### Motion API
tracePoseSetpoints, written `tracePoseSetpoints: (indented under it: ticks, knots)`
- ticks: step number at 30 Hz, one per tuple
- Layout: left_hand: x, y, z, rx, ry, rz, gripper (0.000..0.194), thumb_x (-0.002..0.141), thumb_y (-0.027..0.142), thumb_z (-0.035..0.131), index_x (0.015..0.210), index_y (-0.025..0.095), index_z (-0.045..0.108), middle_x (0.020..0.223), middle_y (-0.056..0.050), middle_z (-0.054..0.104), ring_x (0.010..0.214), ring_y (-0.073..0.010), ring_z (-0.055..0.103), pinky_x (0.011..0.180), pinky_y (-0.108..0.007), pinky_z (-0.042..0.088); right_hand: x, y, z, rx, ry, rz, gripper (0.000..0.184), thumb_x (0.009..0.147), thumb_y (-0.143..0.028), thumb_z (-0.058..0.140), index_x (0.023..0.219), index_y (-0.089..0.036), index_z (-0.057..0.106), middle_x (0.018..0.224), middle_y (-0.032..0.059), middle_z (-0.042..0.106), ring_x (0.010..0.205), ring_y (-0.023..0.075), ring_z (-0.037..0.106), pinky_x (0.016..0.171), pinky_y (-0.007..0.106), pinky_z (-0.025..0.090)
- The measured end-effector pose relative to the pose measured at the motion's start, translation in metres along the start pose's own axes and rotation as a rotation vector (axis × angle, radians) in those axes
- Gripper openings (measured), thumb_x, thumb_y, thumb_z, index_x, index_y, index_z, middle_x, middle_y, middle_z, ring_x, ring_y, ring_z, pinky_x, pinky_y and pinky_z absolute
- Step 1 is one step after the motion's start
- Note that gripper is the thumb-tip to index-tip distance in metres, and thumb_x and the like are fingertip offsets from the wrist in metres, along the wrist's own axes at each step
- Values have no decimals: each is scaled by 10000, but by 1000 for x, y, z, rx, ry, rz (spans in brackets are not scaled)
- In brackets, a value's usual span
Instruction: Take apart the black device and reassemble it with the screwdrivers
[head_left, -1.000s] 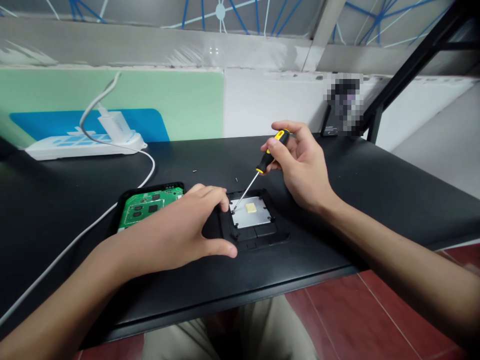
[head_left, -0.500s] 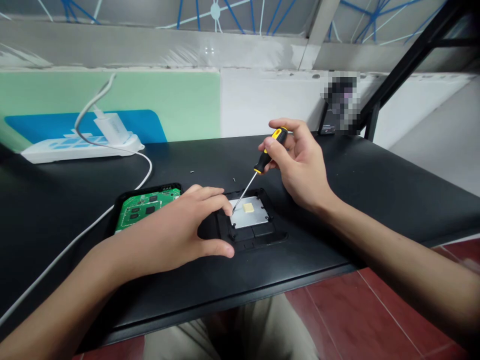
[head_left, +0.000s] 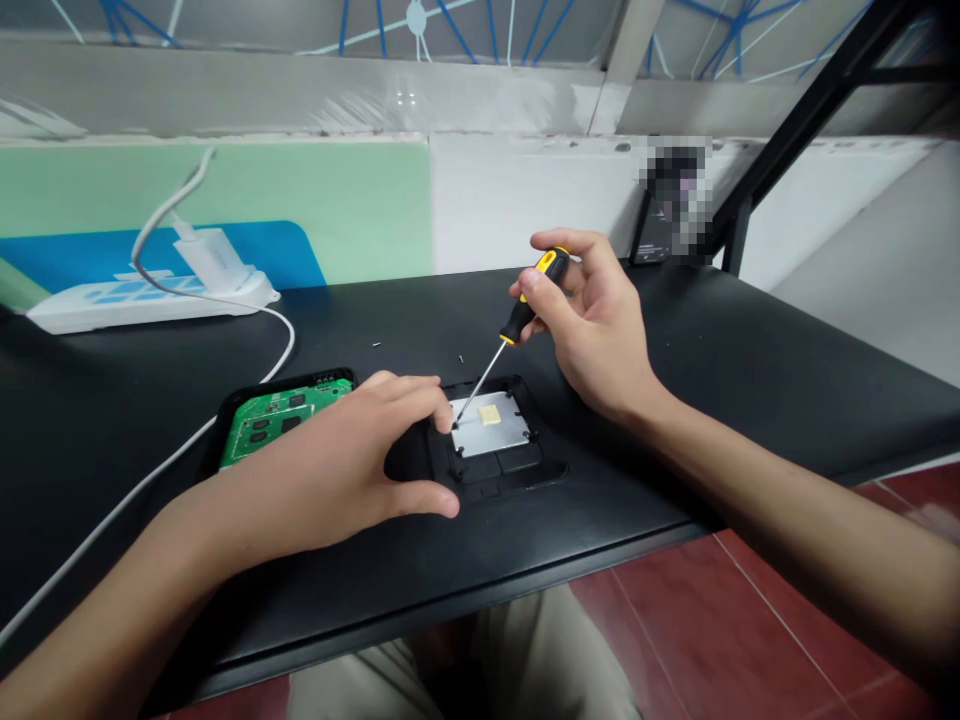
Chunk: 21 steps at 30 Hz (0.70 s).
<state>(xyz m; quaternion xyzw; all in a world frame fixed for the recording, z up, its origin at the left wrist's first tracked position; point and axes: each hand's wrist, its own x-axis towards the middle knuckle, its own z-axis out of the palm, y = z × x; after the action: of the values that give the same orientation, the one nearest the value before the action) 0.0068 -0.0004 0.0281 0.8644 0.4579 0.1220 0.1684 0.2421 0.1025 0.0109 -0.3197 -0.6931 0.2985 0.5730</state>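
Observation:
My right hand (head_left: 592, 320) is closed round the yellow-and-black handle of a screwdriver (head_left: 516, 323). Its shaft slants down to the left, with the tip at the left edge of a silver metal plate (head_left: 502, 433). A small pale yellow pad (head_left: 489, 414) sits on that plate, which lies in a black plastic cover (head_left: 517, 481) flat on the table. My left hand (head_left: 382, 440) has thumb and fingers apart, its fingertips at the cover's left side beside the screwdriver tip. Partly under my left forearm is a black housing with a green circuit board (head_left: 262, 418).
Two small screws (head_left: 377, 345) lie apart on the black table (head_left: 600, 540) behind the cover. At the back left stands a white power strip (head_left: 150, 305) with a plugged-in charger (head_left: 215, 260); its white cable (head_left: 150, 485) runs down the left. A phone (head_left: 651, 228) leans at the back right.
The whole view has shifted slightly, so things appear a little further left. Both hands and the screwdriver keep nearly the same pose at the plate.

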Motion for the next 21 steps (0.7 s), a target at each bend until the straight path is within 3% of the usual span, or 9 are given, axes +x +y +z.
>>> tracePoseSetpoints:
  ticks: [12,21]
  knots:
    - [-1,-6,5,-19,26,-31,474,831,623,759,1090,310,516,1484,-35,556,1308,-334,528,965,-453,499,0,0,-1,26,-23,-29,402,912,-585,650,1187,-317,532,939,9,652,813,160,692,631,272,651]
    - [0,-3,5,-6,28,-49,449,831,580,770,1087,299,530,1455,-43,576,1288,-338,545,927,-433,510,-2,3,2,31,-38,-25,398,908,-571,667,1185,-320,531,895,1,626,823,155,697,603,246,648]
